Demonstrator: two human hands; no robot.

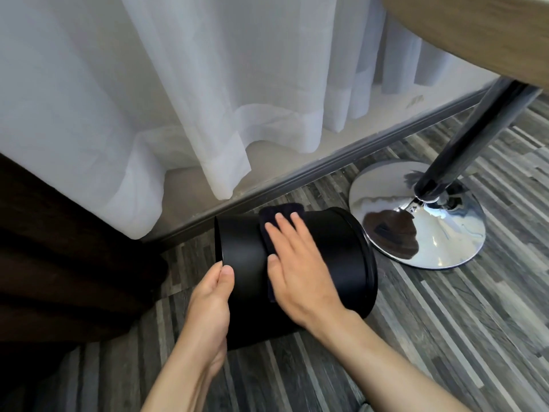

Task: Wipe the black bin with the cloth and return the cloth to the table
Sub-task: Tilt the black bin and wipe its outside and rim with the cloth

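While my left hand [212,295] grips the base of the bin [335,263] lying on the floor, my right fingers [285,233] press the cloth [269,221] flat against its side, wiping underway, return to the counter [475,31] undone.

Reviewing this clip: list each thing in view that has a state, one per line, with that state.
black bin: tipped on its side, held above the floor
cloth: pressed flat on the bin's wall
left hand: gripping the bin's end
right hand: flat on the cloth, fingers spread
white curtain: drawn, hanging down
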